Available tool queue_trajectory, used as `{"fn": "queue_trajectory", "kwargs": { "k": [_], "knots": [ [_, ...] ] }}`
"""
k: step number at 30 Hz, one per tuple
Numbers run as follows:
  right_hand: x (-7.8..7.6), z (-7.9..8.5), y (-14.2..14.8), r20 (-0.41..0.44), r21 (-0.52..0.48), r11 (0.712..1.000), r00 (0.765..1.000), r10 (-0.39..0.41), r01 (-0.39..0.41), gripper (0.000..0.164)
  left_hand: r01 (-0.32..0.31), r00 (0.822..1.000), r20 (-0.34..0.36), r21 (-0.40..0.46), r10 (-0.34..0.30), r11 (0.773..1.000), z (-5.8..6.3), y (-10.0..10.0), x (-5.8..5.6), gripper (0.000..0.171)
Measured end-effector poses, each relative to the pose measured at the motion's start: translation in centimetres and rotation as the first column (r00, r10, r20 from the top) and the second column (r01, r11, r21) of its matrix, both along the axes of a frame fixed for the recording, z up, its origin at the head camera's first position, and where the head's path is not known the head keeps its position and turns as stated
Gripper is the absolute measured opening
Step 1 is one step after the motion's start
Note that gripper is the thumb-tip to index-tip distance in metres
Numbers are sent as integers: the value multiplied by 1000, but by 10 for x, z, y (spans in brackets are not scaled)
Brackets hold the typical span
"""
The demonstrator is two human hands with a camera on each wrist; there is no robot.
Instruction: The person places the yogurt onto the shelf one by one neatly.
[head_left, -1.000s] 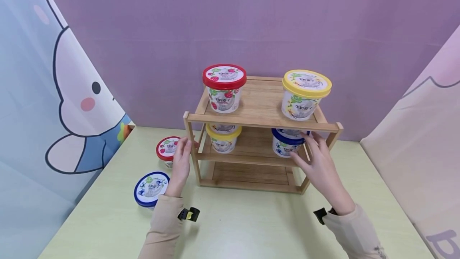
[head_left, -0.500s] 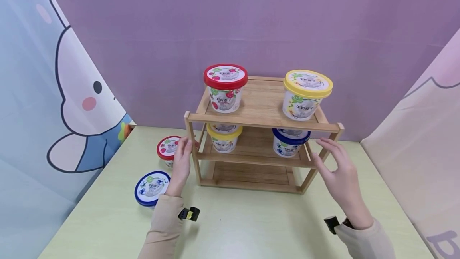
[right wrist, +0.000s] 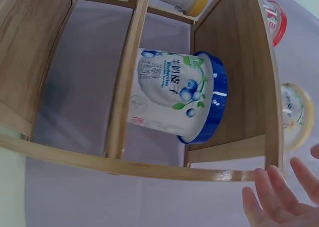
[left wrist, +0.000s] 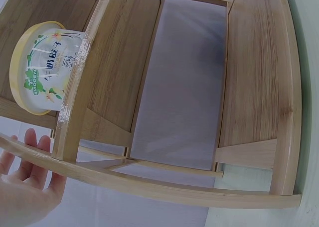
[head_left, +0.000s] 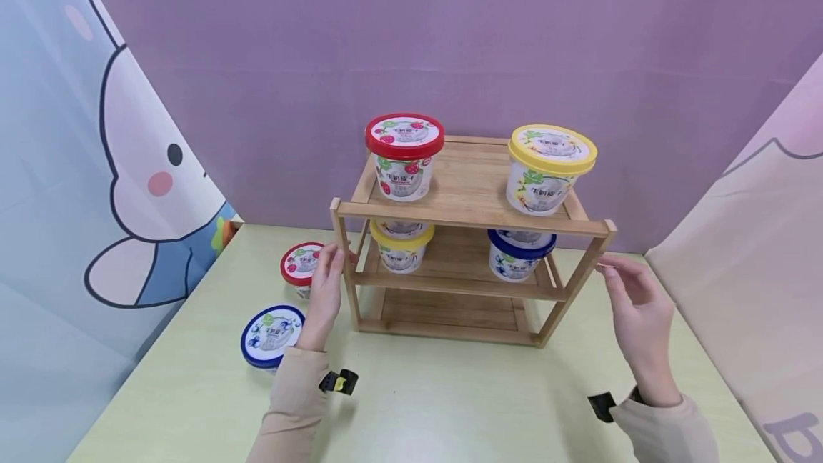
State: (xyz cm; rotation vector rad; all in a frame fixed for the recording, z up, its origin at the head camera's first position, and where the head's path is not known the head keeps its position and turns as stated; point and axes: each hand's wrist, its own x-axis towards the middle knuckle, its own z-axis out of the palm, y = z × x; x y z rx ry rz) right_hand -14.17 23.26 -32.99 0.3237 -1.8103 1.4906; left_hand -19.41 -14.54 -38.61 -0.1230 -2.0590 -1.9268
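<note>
A three-tier wooden rack (head_left: 472,217) stands on the table. At its left post, my left hand (head_left: 324,291) rests with fingertips against the wood; the left wrist view shows its fingers (left wrist: 37,157) behind the post. My right hand (head_left: 643,320) is beside the right post, holding nothing, its fingers (right wrist: 279,187) loosely spread near the frame in the right wrist view. On the middle shelf sit a yellow-lidded tub (head_left: 401,247) at left and a blue-lidded tub (head_left: 516,256) at right. On top stand a red-lidded tub (head_left: 403,159) and another yellow-lidded tub (head_left: 546,170).
Left of the rack, a second red-lidded tub (head_left: 300,265) and a second blue-lidded tub (head_left: 273,336) stand on the pale green table (head_left: 450,406). The bottom shelf (head_left: 446,311) bears no tub. A purple curtain (head_left: 476,41) hangs behind, with printed cloths at both sides.
My right hand has let go of the blue-lidded tub on the middle shelf and drawn out to the right, past the rack's right post. The left hand has stayed at its post.
</note>
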Motion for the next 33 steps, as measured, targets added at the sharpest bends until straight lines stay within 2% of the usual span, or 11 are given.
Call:
{"fn": "queue_trajectory", "kwargs": {
  "k": [6,11,16,18,23,24,25,27,29,31,33],
  "knots": [
    [-7,-7,8,49,-258,965,996,68,-53,21,2,1000,0,7,-2,1000,1,0,1,41],
    [-14,-13,10,127,-423,904,985,116,-52,17,7,1000,12,-5,-7,1000,0,0,1,42],
    [-21,-23,15,160,-485,868,965,206,-106,17,9,1000,14,-5,-9,1000,1,0,1,41],
    [-34,-42,30,162,-473,865,948,272,-167,23,9,1000,14,-4,-9,1000,1,0,1,41],
    [-102,-136,100,113,-432,836,899,424,-340,32,8,1000,14,-1,-8,1000,1,0,1,41],
    [-110,-146,107,89,-455,808,884,459,-374,31,8,1000,14,-2,-8,1000,0,0,1,41],
    [-111,-148,107,89,-455,802,876,474,-387,32,8,1000,14,-2,-8,1000,0,0,0,41],
    [-99,-129,92,100,-440,802,866,490,-404,34,8,1000,14,-3,-8,1000,1,0,0,40],
    [-74,-94,63,71,-465,766,844,531,-443,30,8,1000,12,-1,-8,1000,1,0,0,40],
    [-51,-60,36,74,-464,758,833,549,-458,24,8,1000,10,0,-8,1000,1,0,0,40],
    [-37,-40,19,56,-480,743,828,558,-468,22,6,1000,8,0,-6,1000,1,0,0,41]
  ]
}}
